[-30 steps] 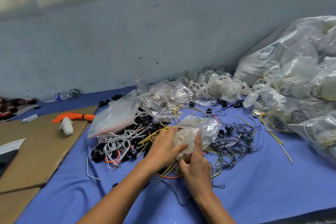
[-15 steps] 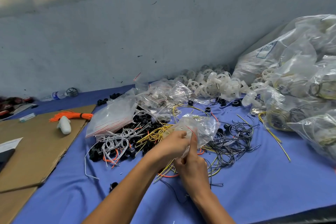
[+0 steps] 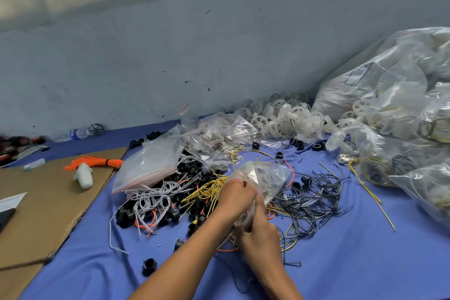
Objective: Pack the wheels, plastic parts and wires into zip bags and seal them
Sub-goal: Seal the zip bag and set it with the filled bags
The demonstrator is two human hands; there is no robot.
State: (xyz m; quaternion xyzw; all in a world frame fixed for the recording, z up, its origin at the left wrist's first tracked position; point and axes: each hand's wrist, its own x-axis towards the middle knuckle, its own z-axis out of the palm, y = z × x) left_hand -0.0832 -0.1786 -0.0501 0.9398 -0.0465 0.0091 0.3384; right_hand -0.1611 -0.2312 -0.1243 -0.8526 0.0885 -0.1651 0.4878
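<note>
A clear zip bag with pale parts inside is held above the blue cloth at centre. My left hand grips its red-lined top edge from the left. My right hand pinches the same edge lower down, thumb pointing up along the bag. Under the hands lie yellow wires, white wires, dark wires and black plastic parts. White wheels are heaped by the wall.
A stack of empty zip bags lies left of centre. Small filled bags sit behind. Big filled plastic sacks crowd the right. Cardboard with an orange wire bundle and a white part covers the left.
Both hands have drawn closer together along the bag's top edge. The bag has turned more upright and its contents have slid away from my fingers.
</note>
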